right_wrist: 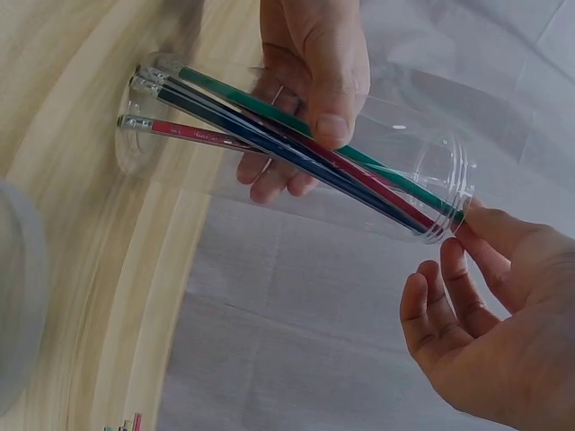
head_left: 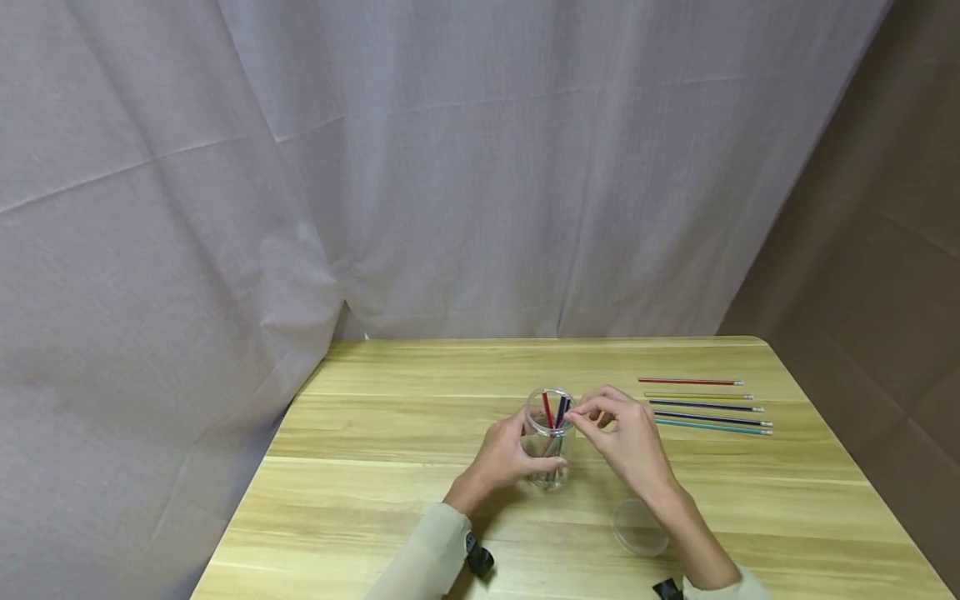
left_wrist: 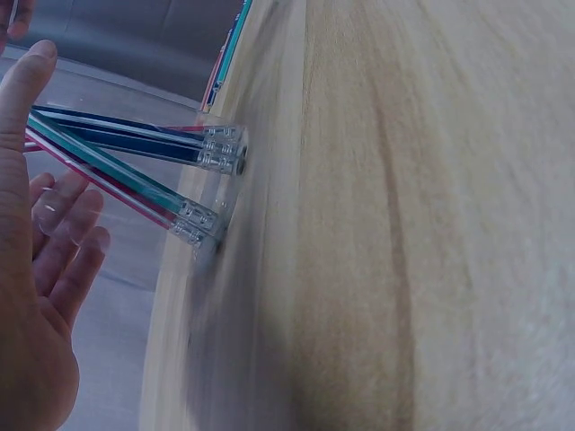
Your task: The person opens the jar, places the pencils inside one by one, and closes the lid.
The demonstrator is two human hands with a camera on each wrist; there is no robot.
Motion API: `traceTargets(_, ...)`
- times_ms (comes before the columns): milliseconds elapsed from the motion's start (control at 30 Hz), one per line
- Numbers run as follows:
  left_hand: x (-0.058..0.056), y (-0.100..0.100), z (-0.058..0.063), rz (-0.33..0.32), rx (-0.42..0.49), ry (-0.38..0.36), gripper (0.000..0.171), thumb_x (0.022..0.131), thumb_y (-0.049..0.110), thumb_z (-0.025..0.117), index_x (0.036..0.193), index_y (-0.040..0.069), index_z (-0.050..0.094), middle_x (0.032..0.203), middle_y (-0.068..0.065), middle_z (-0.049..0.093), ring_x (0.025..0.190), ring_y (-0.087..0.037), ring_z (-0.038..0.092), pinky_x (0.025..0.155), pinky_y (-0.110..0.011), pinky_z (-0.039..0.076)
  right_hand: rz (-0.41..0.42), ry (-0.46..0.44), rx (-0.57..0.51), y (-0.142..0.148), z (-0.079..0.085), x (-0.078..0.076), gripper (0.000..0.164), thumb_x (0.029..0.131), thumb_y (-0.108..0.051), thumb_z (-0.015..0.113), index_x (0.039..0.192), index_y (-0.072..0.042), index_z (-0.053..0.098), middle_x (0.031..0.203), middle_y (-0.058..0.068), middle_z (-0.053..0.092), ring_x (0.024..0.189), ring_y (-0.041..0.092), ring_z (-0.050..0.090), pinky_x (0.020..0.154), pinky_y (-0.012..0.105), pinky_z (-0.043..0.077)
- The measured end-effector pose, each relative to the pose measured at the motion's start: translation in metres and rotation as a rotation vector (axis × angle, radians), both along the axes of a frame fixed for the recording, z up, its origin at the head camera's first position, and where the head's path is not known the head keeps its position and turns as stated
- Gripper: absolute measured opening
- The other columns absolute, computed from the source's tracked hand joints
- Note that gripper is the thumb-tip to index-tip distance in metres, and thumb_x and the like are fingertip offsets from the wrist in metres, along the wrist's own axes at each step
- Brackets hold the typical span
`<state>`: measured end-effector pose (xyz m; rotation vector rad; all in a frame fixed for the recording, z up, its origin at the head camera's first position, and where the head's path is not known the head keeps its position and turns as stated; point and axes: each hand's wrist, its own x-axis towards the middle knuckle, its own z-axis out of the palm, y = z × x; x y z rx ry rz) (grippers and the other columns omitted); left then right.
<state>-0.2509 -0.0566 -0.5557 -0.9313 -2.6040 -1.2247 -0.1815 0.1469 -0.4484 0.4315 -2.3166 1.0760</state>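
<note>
A clear jar (head_left: 539,477) stands on the table with several pencils inside, eraser ends down. My left hand (head_left: 501,452) holds it round the side, thumb across the front. In the right wrist view a green pencil (right_wrist: 235,101) slants through the jar, beside dark blue pencils (right_wrist: 208,118) and a red pencil (right_wrist: 202,135). At the jar's mouth my right hand (head_left: 628,435) pinches the green pencil's upper end between thumb and index finger. Its other fingers are loosely bent. The left wrist view shows the eraser ends (left_wrist: 198,215) near the jar's bottom.
To the right lie several pencils in a row, among them a red pencil (head_left: 690,381), a yellow pencil (head_left: 697,396) and a light blue pencil (head_left: 712,427). A clear round lid (head_left: 640,533) lies by my right forearm. Behind the table (head_left: 360,492) hangs a grey curtain (head_left: 465,208).
</note>
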Motion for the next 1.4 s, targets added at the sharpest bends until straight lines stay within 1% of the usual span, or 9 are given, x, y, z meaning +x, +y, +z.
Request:
traceTargets(333, 0.000, 0.000, -0.001, 0.009, -0.012, 0.028, 0.070, 0.079, 0.052, 0.093, 0.134, 0.021, 0.062, 0.116, 0.004, 0.075, 0.097, -0.005, 0.065, 0.080, -0.024, 0.052, 0.001, 0.041, -0.022, 0.003, -0.003, -0.003, 0.016, 0.083, -0.001, 0.090, 0.091, -0.011, 0.081, 0.087, -0.007, 0.073, 0.069, 0.008, 0.062, 0.061, 0.034, 0.057)
traceTargets(533, 0.001, 0.000, 0.000, 0.006, -0.008, 0.009, 0.070, 0.079, 0.052, 0.092, 0.134, 0.021, 0.062, 0.119, 0.004, 0.075, 0.098, -0.005, 0.066, 0.081, -0.024, 0.052, -0.036, 0.056, -0.018, 0.011, -0.003, -0.005, 0.016, 0.085, 0.000, 0.088, 0.093, -0.012, 0.081, 0.086, -0.007, 0.073, 0.074, 0.007, 0.062, 0.064, 0.033, 0.058)
traceTargets(833, 0.001, 0.000, 0.000, 0.017, -0.015, -0.010, 0.070, 0.079, 0.052, 0.093, 0.134, 0.021, 0.062, 0.120, 0.004, 0.074, 0.099, -0.006, 0.066, 0.083, -0.026, 0.053, -0.090, 0.061, -0.035, 0.035, -0.011, -0.013, 0.013, 0.087, -0.001, 0.087, 0.094, -0.010, 0.080, 0.084, -0.004, 0.072, 0.075, 0.008, 0.063, 0.069, 0.022, 0.054)
traceTargets(933, 0.001, 0.001, 0.000, 0.020, -0.021, -0.014, 0.072, 0.079, 0.052, 0.093, 0.135, 0.020, 0.062, 0.120, 0.005, 0.074, 0.099, -0.006, 0.065, 0.083, -0.026, 0.053, -0.113, 0.075, -0.056, 0.048, -0.016, -0.018, 0.013, 0.086, 0.000, 0.088, 0.093, -0.008, 0.080, 0.084, -0.002, 0.073, 0.076, 0.008, 0.064, 0.072, 0.020, 0.051)
traceTargets(1033, 0.001, 0.001, 0.001, 0.026, -0.022, -0.022, 0.072, 0.079, 0.053, 0.093, 0.135, 0.020, 0.062, 0.121, 0.005, 0.073, 0.099, -0.006, 0.065, 0.083, -0.027, 0.052, -0.132, 0.065, -0.090, 0.063, -0.023, -0.026, 0.013, 0.086, 0.000, 0.088, 0.094, -0.007, 0.081, 0.086, 0.001, 0.075, 0.078, 0.004, 0.065, 0.073, 0.016, 0.050)
traceTargets(1167, 0.001, 0.001, 0.000, 0.031, -0.019, -0.026, 0.072, 0.079, 0.052, 0.093, 0.135, 0.020, 0.062, 0.119, 0.004, 0.073, 0.099, -0.007, 0.064, 0.083, -0.027, 0.052, -0.157, -0.003, -0.151, 0.088, -0.038, -0.037, 0.011, 0.089, -0.003, 0.086, 0.098, -0.005, 0.081, 0.090, 0.007, 0.077, 0.080, -0.004, 0.064, 0.071, 0.012, 0.050)
traceTargets(1233, 0.001, 0.001, 0.001, 0.026, -0.017, -0.026, 0.071, 0.079, 0.052, 0.093, 0.134, 0.020, 0.062, 0.119, 0.004, 0.073, 0.098, -0.007, 0.064, 0.082, -0.027, 0.052, -0.170, -0.040, -0.174, 0.101, -0.046, -0.042, 0.012, 0.090, -0.003, 0.085, 0.100, -0.005, 0.081, 0.091, 0.009, 0.077, 0.079, -0.005, 0.065, 0.070, 0.012, 0.050)
traceTargets(1300, 0.002, 0.001, 0.001, 0.023, -0.016, -0.028, 0.071, 0.079, 0.052, 0.093, 0.134, 0.020, 0.062, 0.118, 0.004, 0.073, 0.098, -0.007, 0.064, 0.081, -0.027, 0.052, -0.179, -0.067, -0.178, 0.114, -0.055, -0.047, 0.012, 0.090, -0.003, 0.085, 0.102, -0.005, 0.081, 0.092, 0.011, 0.077, 0.079, -0.004, 0.065, 0.070, 0.011, 0.048)
traceTargets(1400, 0.002, 0.001, 0.001, 0.017, -0.012, -0.030, 0.071, 0.079, 0.052, 0.092, 0.135, 0.019, 0.062, 0.118, 0.003, 0.073, 0.098, -0.008, 0.065, 0.080, -0.027, 0.052, -0.170, -0.094, -0.161, 0.130, -0.067, -0.052, 0.012, 0.091, -0.003, 0.083, 0.103, -0.004, 0.081, 0.093, 0.013, 0.077, 0.082, -0.005, 0.065, 0.073, 0.011, 0.048)
